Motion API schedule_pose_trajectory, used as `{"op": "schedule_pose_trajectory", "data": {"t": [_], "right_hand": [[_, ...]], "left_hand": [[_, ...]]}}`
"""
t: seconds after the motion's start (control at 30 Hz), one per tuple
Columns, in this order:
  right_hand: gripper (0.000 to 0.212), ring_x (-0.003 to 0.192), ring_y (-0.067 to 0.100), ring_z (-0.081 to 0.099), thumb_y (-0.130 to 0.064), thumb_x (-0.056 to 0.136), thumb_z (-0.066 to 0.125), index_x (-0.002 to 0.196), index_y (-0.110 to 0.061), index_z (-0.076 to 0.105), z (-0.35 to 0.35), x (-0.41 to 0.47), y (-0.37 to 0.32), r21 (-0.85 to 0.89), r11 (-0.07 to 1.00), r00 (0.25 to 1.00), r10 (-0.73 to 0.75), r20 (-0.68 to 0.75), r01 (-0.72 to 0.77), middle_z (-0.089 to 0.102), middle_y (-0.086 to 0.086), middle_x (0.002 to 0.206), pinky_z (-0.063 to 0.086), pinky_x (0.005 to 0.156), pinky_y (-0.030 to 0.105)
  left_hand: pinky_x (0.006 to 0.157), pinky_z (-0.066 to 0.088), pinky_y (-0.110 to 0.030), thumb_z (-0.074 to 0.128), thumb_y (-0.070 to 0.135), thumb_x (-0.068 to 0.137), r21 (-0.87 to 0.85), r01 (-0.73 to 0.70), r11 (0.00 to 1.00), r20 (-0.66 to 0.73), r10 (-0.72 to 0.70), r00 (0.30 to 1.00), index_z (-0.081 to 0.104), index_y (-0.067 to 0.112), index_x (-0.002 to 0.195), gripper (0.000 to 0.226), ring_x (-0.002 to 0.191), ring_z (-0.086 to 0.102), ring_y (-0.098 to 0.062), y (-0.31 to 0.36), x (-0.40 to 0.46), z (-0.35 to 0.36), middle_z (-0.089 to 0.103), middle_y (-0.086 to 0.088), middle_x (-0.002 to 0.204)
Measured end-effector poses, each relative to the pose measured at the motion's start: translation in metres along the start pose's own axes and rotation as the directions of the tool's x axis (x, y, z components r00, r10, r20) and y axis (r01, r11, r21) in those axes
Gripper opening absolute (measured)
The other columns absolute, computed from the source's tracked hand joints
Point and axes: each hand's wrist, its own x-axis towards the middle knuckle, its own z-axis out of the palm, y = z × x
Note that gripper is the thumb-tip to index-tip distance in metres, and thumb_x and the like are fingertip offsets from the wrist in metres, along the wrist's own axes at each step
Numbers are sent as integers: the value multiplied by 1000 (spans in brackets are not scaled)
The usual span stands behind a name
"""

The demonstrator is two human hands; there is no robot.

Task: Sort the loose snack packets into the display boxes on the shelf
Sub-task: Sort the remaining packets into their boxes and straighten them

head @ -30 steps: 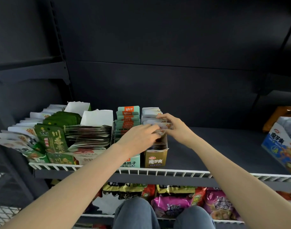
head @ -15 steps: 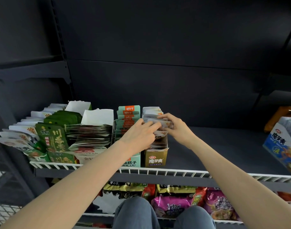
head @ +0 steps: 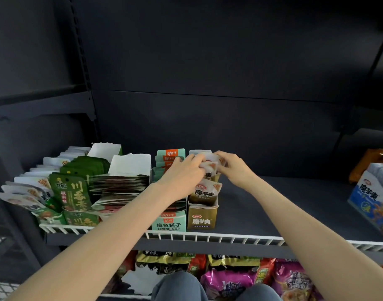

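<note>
A gold display box [head: 202, 218] stands on the dark shelf [head: 273, 205] near its middle, filled with white-and-gold snack packets [head: 205, 192]. Over the rear half of this box, my left hand [head: 184, 170] and my right hand [head: 234, 166] meet, and both pinch the tops of the upright packets there. A mint-green display box [head: 169, 221] with orange-labelled packets stands right beside it on the left. The packets under my fingers are partly hidden.
Left of the mint box are a white box of flat packets [head: 123, 183], green packets [head: 73, 192] and white packets [head: 23, 192]. A blue display box [head: 373, 198] stands at the right edge. A white wire rail [head: 229, 236] fronts the shelf; bagged snacks [head: 229, 279] lie below.
Both hands have moved back along the gold box toward its rear packets. The front packets, earlier covered by my left hand, now show.
</note>
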Motion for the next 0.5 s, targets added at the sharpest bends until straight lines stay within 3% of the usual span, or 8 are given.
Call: {"op": "schedule_pose_trajectory", "data": {"t": [0.13, 0.23, 0.3, 0.4, 0.43, 0.5], "right_hand": [[52, 118, 24, 51, -23, 94, 52, 141, -18, 30, -4, 10, -5, -106, 986, 961, 148, 233, -126, 50, 8, 133, 44, 98, 37], [68, 128, 21, 40, -19, 91, 57, 144, -30, 17, 5, -2, -7, -67, 990, 936, 136, 324, -121, 36, 3, 140, 38, 106, 44], [83, 132, 23, 36, -5, 86, 59, 147, -33, 9, 6, -12, -6, 84, 984, 939, 123, 320, -158, 31, 3, 143, 40, 105, 44], [102, 130, 22, 40, 13, 79, 55, 147, -39, -1, 4, -27, -4, 420, 874, 942, 111, 316, -244, 31, -2, 143, 45, 98, 37], [104, 130, 21, 39, 14, 78, 56, 147, -39, -2, 7, -30, -5, 461, 852, 944, 105, 314, -248, 29, -3, 144, 44, 101, 38], [103, 136, 22, 32, 6, 78, 62, 148, -36, -2, 14, -32, -10, 377, 903, 958, 105, 267, -204, 21, -1, 151, 37, 108, 44]], "left_hand": [[73, 48, -29, 52, 12, 94, -210, 83, 974, 40, -77, 996, 59, 12, 101, 10, 84, 48, -11, -13, 11, -11, 39, 2, 113], [67, 44, -26, 52, 9, 93, -258, 113, 960, 63, -100, 993, 59, 12, 92, 8, 83, 46, -13, -13, 15, -6, 37, 1, 108], [73, 45, -26, 52, 7, 93, -319, 146, 936, 59, -134, 989, 58, 11, 92, 8, 90, 45, -14, -11, 14, 0, 36, 1, 112], [88, 47, -26, 48, 8, 95, -422, 171, 890, 54, -164, 985, 54, 10, 112, 18, 106, 44, -12, -7, 7, 5, 29, -2, 133], [83, 47, -21, 46, 8, 96, -459, 182, 869, 54, -178, 983, 47, 10, 120, 24, 102, 46, -9, -4, 4, 6, 26, -2, 137], [62, 44, -13, 47, 9, 95, -530, 189, 827, 29, -205, 978, 34, 15, 126, 34, 76, 53, -7, 1, -1, 7, 36, -3, 129]]}}
